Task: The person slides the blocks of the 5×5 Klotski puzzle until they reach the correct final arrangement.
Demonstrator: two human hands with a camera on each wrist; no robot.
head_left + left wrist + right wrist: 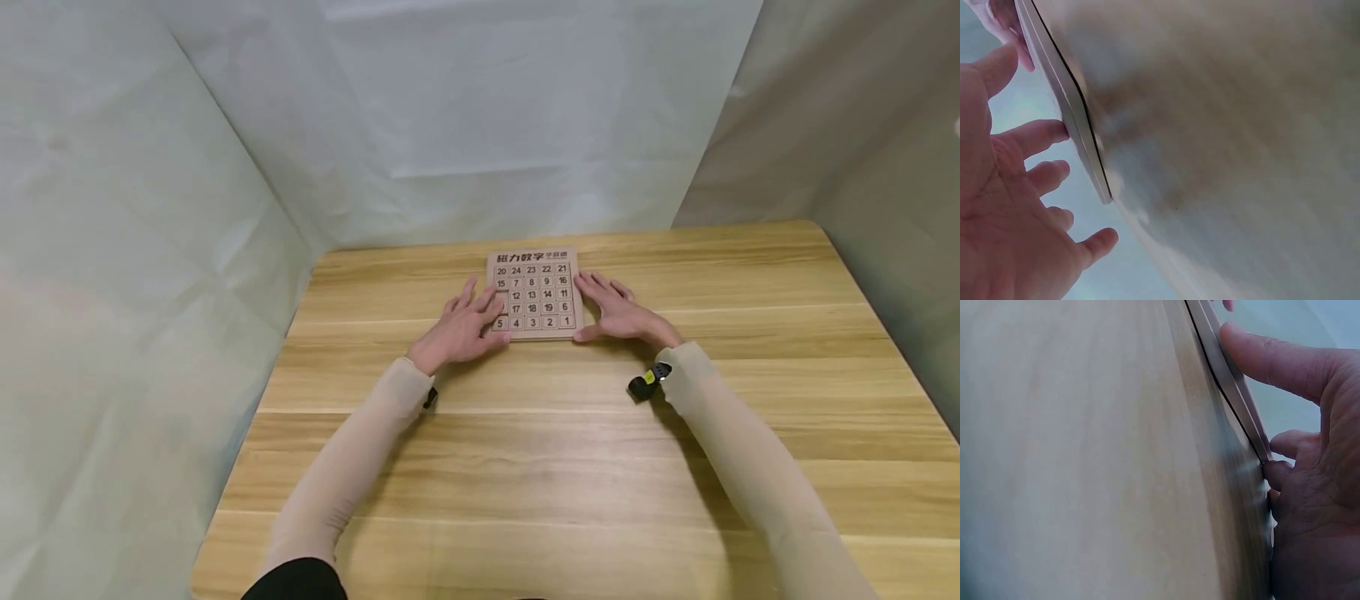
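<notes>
board [534,293] flat on table [600,467], far centre, between my hands | left hand [461,327] fingers spread on its left edge; right hand [618,315] fingers straight along right edge | both equally near

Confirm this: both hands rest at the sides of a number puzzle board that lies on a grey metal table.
Wrong on the table: the head view shows light wood, not grey metal. The rest holds: left hand and right hand flank the board.
</notes>
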